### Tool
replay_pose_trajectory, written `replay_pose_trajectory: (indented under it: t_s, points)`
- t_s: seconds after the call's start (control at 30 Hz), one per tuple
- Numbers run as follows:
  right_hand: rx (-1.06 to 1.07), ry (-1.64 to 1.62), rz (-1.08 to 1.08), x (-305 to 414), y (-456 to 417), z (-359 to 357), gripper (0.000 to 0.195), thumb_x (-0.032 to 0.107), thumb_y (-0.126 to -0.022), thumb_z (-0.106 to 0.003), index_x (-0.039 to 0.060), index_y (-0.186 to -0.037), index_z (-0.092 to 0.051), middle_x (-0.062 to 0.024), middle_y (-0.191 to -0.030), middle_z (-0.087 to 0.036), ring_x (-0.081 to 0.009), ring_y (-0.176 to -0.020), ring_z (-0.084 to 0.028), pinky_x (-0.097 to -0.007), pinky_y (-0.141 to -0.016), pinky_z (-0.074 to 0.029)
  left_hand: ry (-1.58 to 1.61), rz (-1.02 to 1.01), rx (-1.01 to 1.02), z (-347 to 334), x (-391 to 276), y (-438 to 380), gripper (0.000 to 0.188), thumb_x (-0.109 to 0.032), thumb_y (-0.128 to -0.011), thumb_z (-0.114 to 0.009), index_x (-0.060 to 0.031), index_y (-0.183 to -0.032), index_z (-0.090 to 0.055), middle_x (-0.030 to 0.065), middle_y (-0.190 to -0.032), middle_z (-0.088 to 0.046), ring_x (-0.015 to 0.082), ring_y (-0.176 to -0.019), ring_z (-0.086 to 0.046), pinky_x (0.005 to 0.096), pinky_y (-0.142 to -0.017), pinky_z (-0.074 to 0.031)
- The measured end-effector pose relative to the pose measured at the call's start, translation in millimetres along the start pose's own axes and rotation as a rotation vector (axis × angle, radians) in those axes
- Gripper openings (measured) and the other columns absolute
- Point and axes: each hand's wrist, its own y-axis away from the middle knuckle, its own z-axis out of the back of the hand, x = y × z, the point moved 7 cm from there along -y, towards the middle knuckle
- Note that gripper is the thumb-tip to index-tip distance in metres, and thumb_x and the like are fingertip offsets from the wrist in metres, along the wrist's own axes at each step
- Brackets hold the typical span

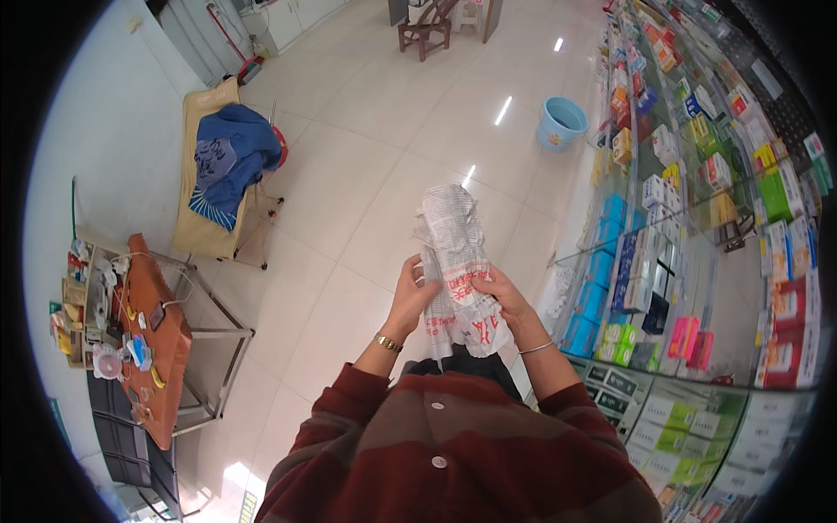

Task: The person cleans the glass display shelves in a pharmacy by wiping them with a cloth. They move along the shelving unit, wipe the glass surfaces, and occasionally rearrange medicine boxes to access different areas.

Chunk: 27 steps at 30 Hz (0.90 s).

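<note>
A crumpled bundle of printed newspaper (458,245) is held in front of my body, its long side pointing away from me. Red and grey print covers the paper. My left hand (416,297) grips its left edge, thumb on top, with a gold watch at the wrist. On the other side my right hand (503,293) pinches the lower right part; a thin bracelet circles that wrist. Whether anything is wrapped inside the paper cannot be seen.
Glass shelves (680,196) with many medicine boxes line the right side. A light blue bucket (562,123) stands on the tiled floor. At left are a cushioned chair (189,222) bearing a blue garment (239,153) and a table with an orange-brown cloth (153,340). A wooden chair (425,33) stands ahead.
</note>
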Motion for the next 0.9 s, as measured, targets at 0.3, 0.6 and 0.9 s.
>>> replay_pose_trajectory:
  t_s: [0.3,0.6,0.9]
  points:
    - [-0.266,0.354,0.16,162.5,-118.3,91.3,0.054,0.002,-0.083,-0.063,0.0003,-0.132,-0.041,-0.0124,-0.112,-0.061,-0.0206,-0.101,-0.061,-0.0326,-0.09,-0.048,0.348,0.136,-0.147,-2.1,-46.9,-173.2,0.028,-0.002,-0.088,-0.055,0.0045,-0.115,-0.052,0.0117,-0.107,-0.064,0.0208,-0.094,-0.062,0.0338,-0.087,-0.051]
    - [-0.607,1.969,0.608,250.5,-201.8,83.2,0.062,0.006,-0.073,-0.057,0.0149,-0.134,-0.046,-0.0065,-0.126,-0.053,-0.0278,-0.094,-0.055,-0.0358,-0.076,-0.046,0.612,0.159,-0.121,-88.6,-76.7,-323.5,0.04,-0.018,-0.091,-0.059,-0.0084,-0.126,-0.043,0.0069,-0.124,-0.053,0.0206,-0.112,-0.052,0.0371,-0.092,-0.047]
    - [-0.112,1.416,0.192,306.5,-333.4,135.8,0.042,0.015,-0.081,-0.065,0.0034,-0.121,-0.057,-0.0107,-0.14,-0.042,-0.0324,-0.123,-0.045,-0.039,-0.098,-0.041,0.3,0.219,-0.298,-89.9,-145.0,-515.8,0.048,-0.013,-0.086,-0.064,-0.0031,-0.127,-0.04,0.0145,-0.114,-0.057,0.0288,-0.099,-0.059,0.0463,-0.074,-0.056]
